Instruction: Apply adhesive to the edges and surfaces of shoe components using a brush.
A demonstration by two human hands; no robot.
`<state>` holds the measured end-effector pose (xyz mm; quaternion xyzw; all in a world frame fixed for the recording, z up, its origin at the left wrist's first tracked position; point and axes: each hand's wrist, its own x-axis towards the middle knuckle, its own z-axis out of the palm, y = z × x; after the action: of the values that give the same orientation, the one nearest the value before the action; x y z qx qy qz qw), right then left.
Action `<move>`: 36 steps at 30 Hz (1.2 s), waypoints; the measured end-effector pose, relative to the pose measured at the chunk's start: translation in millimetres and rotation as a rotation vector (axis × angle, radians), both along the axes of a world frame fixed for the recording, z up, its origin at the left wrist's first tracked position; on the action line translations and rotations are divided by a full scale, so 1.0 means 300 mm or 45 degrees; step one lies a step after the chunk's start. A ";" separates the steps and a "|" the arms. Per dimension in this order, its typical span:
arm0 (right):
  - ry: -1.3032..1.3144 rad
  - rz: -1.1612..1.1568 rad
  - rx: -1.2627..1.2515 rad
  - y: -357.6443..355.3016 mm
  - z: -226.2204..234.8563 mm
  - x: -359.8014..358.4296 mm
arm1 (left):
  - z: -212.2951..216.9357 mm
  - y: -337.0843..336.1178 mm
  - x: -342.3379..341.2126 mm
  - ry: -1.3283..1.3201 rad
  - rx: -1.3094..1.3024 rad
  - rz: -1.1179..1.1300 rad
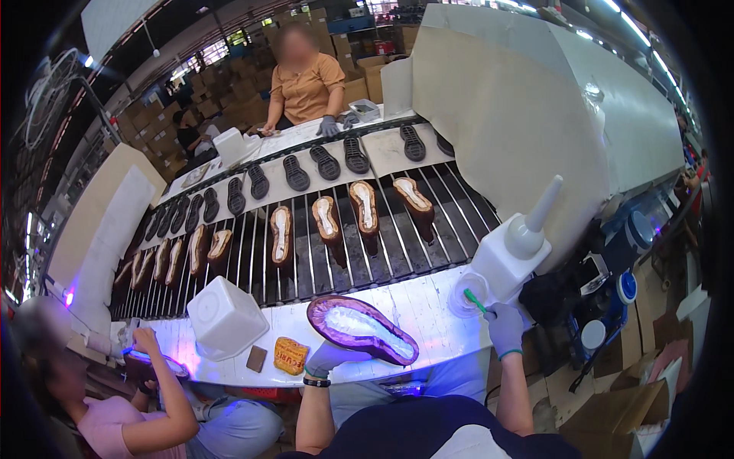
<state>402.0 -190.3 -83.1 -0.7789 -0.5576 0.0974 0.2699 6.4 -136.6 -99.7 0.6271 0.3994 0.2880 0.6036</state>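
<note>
In my gloved left hand (333, 356) is a brown shoe upper (319, 312), sole side up, its middle covered in white. My fingers close round it from beneath, partly hidden by it. The gloved right hand (505, 332) grips a brush with a green handle (473, 298), its end down inside a small translucent cup (459, 304). Just behind that cup stands a white squeeze bottle (511, 256) with a long nozzle. A yellow printed packet (290, 356) and a small brown block (257, 359) lie left of my left wrist.
Beyond the white table edge, a rod conveyor (306, 277) carries several similar uppers (281, 233) and dark soles (296, 173). A white square container (222, 314) stands on the left. One co-worker (306, 84) sits across; another (130, 417) works at my left. A large pale housing (505, 99) rises at right.
</note>
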 end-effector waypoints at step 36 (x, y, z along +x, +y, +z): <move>0.103 -0.017 0.039 -0.005 0.000 -0.002 | -0.087 -0.029 -0.039 0.269 0.330 0.051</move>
<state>401.6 -191.7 -82.9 -0.7738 -0.5424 0.1186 0.3048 -5.3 -145.2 -125.9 0.7184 0.4324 0.2814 0.4667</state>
